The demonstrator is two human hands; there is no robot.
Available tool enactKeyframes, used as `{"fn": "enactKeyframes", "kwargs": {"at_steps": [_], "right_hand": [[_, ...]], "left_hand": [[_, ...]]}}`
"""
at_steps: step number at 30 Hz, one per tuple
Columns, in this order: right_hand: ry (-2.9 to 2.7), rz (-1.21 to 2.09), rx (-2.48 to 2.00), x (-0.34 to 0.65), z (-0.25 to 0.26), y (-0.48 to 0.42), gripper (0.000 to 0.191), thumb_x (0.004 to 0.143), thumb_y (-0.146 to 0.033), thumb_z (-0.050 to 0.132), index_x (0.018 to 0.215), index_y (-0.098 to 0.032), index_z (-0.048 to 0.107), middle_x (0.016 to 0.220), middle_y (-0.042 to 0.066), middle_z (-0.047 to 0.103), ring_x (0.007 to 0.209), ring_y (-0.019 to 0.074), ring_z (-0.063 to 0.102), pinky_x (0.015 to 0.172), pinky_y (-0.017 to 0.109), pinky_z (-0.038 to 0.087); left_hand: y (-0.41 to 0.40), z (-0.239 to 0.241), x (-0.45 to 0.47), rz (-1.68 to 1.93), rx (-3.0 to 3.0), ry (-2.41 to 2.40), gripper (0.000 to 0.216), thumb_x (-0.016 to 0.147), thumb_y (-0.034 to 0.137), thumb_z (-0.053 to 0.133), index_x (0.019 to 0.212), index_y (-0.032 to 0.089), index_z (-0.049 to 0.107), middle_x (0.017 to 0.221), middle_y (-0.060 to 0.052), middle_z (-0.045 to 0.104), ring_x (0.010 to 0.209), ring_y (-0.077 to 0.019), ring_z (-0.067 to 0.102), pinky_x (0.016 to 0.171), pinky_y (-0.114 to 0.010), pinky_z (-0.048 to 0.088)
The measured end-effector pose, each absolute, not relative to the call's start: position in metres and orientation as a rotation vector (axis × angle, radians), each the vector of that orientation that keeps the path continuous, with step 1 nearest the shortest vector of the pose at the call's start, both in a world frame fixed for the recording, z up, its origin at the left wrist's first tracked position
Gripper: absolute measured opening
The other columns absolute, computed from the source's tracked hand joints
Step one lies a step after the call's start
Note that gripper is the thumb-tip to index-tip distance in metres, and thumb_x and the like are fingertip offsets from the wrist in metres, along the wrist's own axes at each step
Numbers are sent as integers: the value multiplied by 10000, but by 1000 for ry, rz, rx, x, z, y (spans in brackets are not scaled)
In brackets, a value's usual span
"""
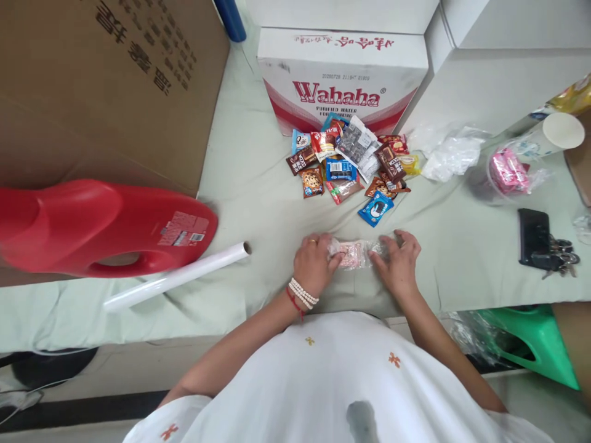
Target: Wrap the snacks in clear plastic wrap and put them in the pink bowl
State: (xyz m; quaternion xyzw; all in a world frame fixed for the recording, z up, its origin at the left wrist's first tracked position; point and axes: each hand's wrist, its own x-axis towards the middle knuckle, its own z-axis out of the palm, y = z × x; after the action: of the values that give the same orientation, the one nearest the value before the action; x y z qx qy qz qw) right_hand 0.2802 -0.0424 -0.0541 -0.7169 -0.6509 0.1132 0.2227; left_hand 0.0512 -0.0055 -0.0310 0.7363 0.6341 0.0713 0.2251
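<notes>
A small pink item in clear plastic wrap (351,254) lies near the table's front edge, between my two hands. My left hand (315,261), with a ring and a beaded bracelet, pinches the wrap's left end, its thumb reaching toward the pink part. At the other end, the fingers and thumb of my right hand (398,258) close on the clear film. What exactly the pink thing is does not show. Just beyond it lies a blue snack packet (376,208), in front of a pile of small wrapped snacks (341,169).
Behind the snacks stands a Wahaba-style white and red water carton (341,74). To the left are a large brown box (106,80), a red jug (111,227) and a white roll (178,277). On the right sit crumpled plastic (455,154), a paper cup (561,131) and keys (561,255).
</notes>
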Motion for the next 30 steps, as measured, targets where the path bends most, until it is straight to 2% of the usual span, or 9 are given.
{"fn": "enactKeyframes", "kwargs": {"at_steps": [3,5,7,12,16,20,24,27,30], "right_hand": [[-1732,414,-1989,274,-41,-43,211,979,-367,543,972,-198,669,1330,190,495,1255,344,485,1030,513,450],[-1713,548,-1959,261,-30,-42,200,1000,-352,500,970,-213,640,1141,141,601,1017,266,604,898,404,505],[-1805,703,-1859,243,-24,-38,173,999,-314,472,964,-226,617,977,85,645,875,227,619,816,347,499],[-1799,848,-1696,214,-36,-24,107,941,-247,487,876,-226,571,851,44,655,792,208,608,753,314,474],[-1681,907,-1641,220,-44,-26,102,942,-276,535,861,-229,573,796,17,652,714,185,584,713,302,474],[-1618,932,-1621,225,-40,-33,143,988,-335,515,919,-233,588,774,11,649,677,184,586,682,310,495],[-1692,775,-1606,222,-24,-41,238,1039,-347,432,1049,-225,637,911,75,682,850,227,658,802,374,551],[-1821,767,-1474,222,-10,-49,325,1049,-315,401,1265,-215,623,1178,136,681,1099,250,657,972,431,548],[-1853,841,-1368,228,-4,-56,426,1035,-352,460,1434,-216,530,1393,149,616,1310,268,574,1101,477,488]], "left_hand": [[-1,-33,53,218,2029,1755,665,845,520,734,1373,165,544,1276,-183,615,1177,-366,572,928,-455,499],[0,-33,55,167,2023,1707,619,861,517,714,1357,179,561,1252,-167,620,1147,-348,591,924,-447,505],[1,-33,57,141,2019,1662,492,898,458,674,1299,183,603,1186,-151,635,1099,-323,616,915,-429,511],[8,-37,49,342,1811,1464,420,851,241,642,1258,140,650,1107,-125,661,1021,-255,644,940,-377,516],[17,-47,39,424,1579,1417,513,846,253,609,1345,136,604,1016,-73,707,894,-211,659,875,-347,532],[18,-48,49,347,1664,1557,326,779,314,695,1058,146,699,981,-93,691,914,-246,646,870,-373,512],[9,-37,65,418,1762,1567,139,753,278,703,795,198,596,821,-51,609,825,-233,596,775,-350,482],[-2,-24,73,620,1741,1615,155,786,246,657,751,226,508,795,-31,557,807,-224,559,755,-343,454],[-12,-12,78,822,1613,1462,176,910,329,563,780,224,509,814,-31,555,812,-208,548,783,-351,458]]}}
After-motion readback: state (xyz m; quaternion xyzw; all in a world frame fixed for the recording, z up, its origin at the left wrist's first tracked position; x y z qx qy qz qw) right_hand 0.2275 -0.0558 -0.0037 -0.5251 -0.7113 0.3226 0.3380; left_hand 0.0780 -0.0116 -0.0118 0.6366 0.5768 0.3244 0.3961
